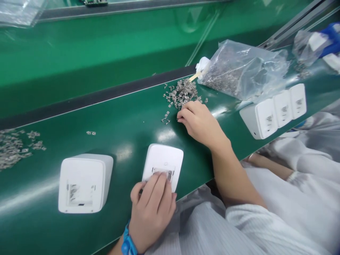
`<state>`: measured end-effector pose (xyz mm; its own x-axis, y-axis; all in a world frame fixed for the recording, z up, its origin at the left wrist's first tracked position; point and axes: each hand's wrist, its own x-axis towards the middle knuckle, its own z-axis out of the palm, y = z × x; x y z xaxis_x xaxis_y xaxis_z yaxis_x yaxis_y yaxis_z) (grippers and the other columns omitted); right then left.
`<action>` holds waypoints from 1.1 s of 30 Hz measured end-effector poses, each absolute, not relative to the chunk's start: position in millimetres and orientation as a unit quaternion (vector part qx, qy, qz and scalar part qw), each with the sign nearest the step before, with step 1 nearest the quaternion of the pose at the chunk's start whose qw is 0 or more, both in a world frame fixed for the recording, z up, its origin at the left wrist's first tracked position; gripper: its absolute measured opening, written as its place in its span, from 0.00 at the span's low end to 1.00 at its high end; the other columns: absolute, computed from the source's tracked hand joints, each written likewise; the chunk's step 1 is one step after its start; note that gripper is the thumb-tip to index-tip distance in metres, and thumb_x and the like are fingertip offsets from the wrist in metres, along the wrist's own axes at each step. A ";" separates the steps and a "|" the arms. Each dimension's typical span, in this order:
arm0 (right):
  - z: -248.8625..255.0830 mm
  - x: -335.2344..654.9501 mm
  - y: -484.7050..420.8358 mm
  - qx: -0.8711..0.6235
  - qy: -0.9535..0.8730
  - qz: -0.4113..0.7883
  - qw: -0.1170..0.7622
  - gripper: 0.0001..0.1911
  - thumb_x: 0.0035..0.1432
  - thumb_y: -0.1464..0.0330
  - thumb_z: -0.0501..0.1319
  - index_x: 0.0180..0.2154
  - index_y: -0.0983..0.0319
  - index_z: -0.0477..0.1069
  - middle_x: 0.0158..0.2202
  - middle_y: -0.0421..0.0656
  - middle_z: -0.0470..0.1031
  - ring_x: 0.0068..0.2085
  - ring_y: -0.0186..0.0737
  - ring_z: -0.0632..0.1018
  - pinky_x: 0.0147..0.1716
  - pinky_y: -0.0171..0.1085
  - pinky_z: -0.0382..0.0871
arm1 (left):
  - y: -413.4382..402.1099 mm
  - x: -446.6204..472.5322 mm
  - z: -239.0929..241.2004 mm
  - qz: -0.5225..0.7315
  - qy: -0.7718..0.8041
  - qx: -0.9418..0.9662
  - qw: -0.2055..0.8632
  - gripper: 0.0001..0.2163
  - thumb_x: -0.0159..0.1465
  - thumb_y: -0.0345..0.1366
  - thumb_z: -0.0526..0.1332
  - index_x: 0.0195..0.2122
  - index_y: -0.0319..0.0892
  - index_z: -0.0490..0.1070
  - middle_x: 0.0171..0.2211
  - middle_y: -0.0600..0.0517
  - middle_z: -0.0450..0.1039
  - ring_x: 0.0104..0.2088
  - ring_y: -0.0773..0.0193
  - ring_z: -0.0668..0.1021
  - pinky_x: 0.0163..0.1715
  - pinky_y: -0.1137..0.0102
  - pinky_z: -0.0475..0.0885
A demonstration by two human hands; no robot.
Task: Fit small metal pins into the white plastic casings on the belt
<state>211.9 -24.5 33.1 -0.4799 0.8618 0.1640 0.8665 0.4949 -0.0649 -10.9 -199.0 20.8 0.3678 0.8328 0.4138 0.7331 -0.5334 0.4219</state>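
My left hand point(152, 209) rests on the near end of a white plastic housing point(164, 161) on the green bench, fingers pressed together over its slot with metal contacts. My right hand point(198, 122) reaches to the edge of a heap of small metal clips point(182, 92), fingertips pinched together among a few loose clips point(166, 118); what they hold is too small to make out. A blue strap circles my left wrist.
A second white housing point(83, 182) stands left of the first. Three more point(276, 109) line up at the right. A clear bag of clips point(244, 71) lies behind the heap. More clips point(13, 147) are scattered far left. A green conveyor point(106, 46) runs beyond.
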 end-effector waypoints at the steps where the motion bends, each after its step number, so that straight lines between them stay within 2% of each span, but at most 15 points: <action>1: 33.3 211.2 -24.0 -0.500 -0.860 -0.003 0.104 0.10 0.70 0.71 0.52 0.38 0.62 0.71 0.40 0.49 0.73 0.40 0.46 0.68 0.37 0.43 0.59 | -199.1 -10.8 20.9 0.298 0.475 0.824 0.083 0.09 0.64 0.29 0.65 0.45 0.34 0.78 0.48 0.40 0.81 0.50 0.50 0.80 0.49 0.55 0.64; 4: 31.0 206.9 -18.2 -0.480 -0.863 0.009 0.157 0.08 0.70 0.69 0.54 0.40 0.63 0.71 0.42 0.50 0.74 0.42 0.47 0.70 0.39 0.44 0.61 | -199.5 -10.6 21.4 0.298 0.477 0.823 0.080 0.09 0.64 0.30 0.66 0.45 0.35 0.78 0.49 0.42 0.81 0.51 0.52 0.80 0.51 0.57 0.64; 8: 18.8 197.8 -2.6 -0.427 -0.884 0.010 0.187 0.12 0.70 0.72 0.51 0.44 0.61 0.74 0.45 0.49 0.76 0.42 0.45 0.71 0.40 0.44 0.62 | -198.9 -9.1 21.6 0.286 0.480 0.826 0.074 0.13 0.65 0.33 0.65 0.50 0.34 0.77 0.54 0.44 0.79 0.55 0.52 0.79 0.58 0.56 0.60; 12: 6.3 193.5 4.9 -0.417 -0.886 0.029 0.199 0.13 0.69 0.73 0.52 0.39 0.61 0.75 0.41 0.48 0.77 0.40 0.45 0.71 0.39 0.44 0.62 | -197.9 -7.8 19.8 0.265 0.495 0.825 0.061 0.16 0.67 0.37 0.64 0.53 0.33 0.75 0.58 0.43 0.76 0.59 0.49 0.76 0.64 0.52 0.53; 14: 6.1 193.4 2.0 -0.432 -0.872 0.027 0.227 0.13 0.69 0.73 0.52 0.37 0.60 0.74 0.40 0.48 0.78 0.41 0.45 0.73 0.40 0.45 0.63 | -197.9 -7.9 19.2 0.265 0.495 0.825 0.066 0.16 0.67 0.37 0.64 0.53 0.33 0.76 0.58 0.43 0.75 0.60 0.49 0.75 0.62 0.52 0.55; 17: 14.5 192.5 -6.4 -0.439 -0.840 0.049 0.315 0.11 0.69 0.73 0.52 0.38 0.59 0.73 0.41 0.47 0.79 0.42 0.44 0.76 0.42 0.46 0.68 | -197.4 -8.5 19.6 0.264 0.488 0.829 0.072 0.16 0.67 0.37 0.64 0.52 0.33 0.76 0.58 0.43 0.75 0.60 0.48 0.75 0.59 0.53 0.58; 21: 31.9 187.5 -17.8 -0.431 -0.799 0.117 0.403 0.11 0.68 0.72 0.55 0.45 0.57 0.75 0.36 0.43 0.79 0.37 0.39 0.78 0.38 0.41 0.73 | -196.0 -8.5 21.6 0.263 0.486 0.830 0.074 0.15 0.68 0.37 0.62 0.52 0.33 0.76 0.57 0.42 0.76 0.59 0.49 0.75 0.56 0.53 0.60; 23: 39.2 184.3 -22.8 -0.412 -0.802 0.142 0.408 0.13 0.68 0.72 0.55 0.47 0.57 0.77 0.37 0.43 0.80 0.37 0.38 0.80 0.36 0.40 0.74 | -196.6 -8.3 22.5 0.260 0.503 0.823 0.050 0.16 0.67 0.38 0.62 0.51 0.32 0.76 0.56 0.40 0.77 0.56 0.48 0.74 0.53 0.53 0.61; 27: 49.7 179.3 -31.4 -0.389 -0.814 0.159 0.400 0.08 0.65 0.72 0.61 0.40 0.57 0.80 0.36 0.42 0.82 0.36 0.38 0.81 0.34 0.38 0.76 | -201.2 -8.1 23.3 0.233 0.558 0.794 -0.057 0.22 0.65 0.47 0.65 0.50 0.32 0.77 0.48 0.38 0.80 0.45 0.49 0.71 0.43 0.56 0.60; 30: 55.2 175.1 -37.7 -0.364 -0.819 0.167 0.412 0.04 0.62 0.71 0.66 0.37 0.57 0.80 0.35 0.41 0.82 0.35 0.38 0.82 0.33 0.38 0.76 | -204.6 -7.3 22.8 0.212 0.612 0.759 -0.069 0.22 0.64 0.50 0.64 0.49 0.36 0.78 0.47 0.39 0.78 0.44 0.50 0.68 0.45 0.56 0.59; 33: 59.4 167.3 -46.8 -0.333 -0.834 0.201 0.392 0.04 0.63 0.70 0.65 0.37 0.58 0.80 0.35 0.42 0.81 0.36 0.38 0.81 0.35 0.38 0.78 | -206.3 -6.0 21.5 0.199 0.662 0.720 -0.060 0.26 0.64 0.53 0.63 0.53 0.36 0.75 0.51 0.37 0.75 0.47 0.47 0.67 0.49 0.53 0.58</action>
<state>167.3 -46.8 59.4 -0.4717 0.7124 0.5197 0.3967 0.6978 -0.5964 -6.0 -206.3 21.5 0.0445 0.9296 0.3658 0.9773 -0.1163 0.1769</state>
